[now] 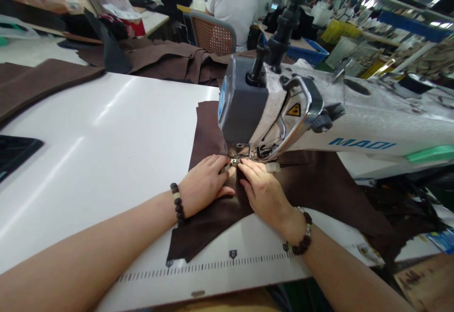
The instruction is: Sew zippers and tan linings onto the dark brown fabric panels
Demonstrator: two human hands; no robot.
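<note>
Dark brown leather [209, 229] lies across the white table under the head of a sewing machine [244, 104]. My left hand [205, 179] rests flat on it, left of the presser foot [234, 161], with the fingers stretched forward. On the other side, my right hand [264, 191] presses the leather with its fingers extended, the tips close beside the foot. Both hands lie on top of the piece rather than gripping it. Part of the leather passes beneath the machine arm to the right. The needle point is too small to make out.
Stacked brown leather pieces [166, 59] lie along the table's far edge, with another brown piece [46, 85] at the left. A black object [17, 153] sits at the left edge. A printed ruler [198, 268] runs along the front. Beyond, a person in white [234, 7] sits by a chair [213, 33].
</note>
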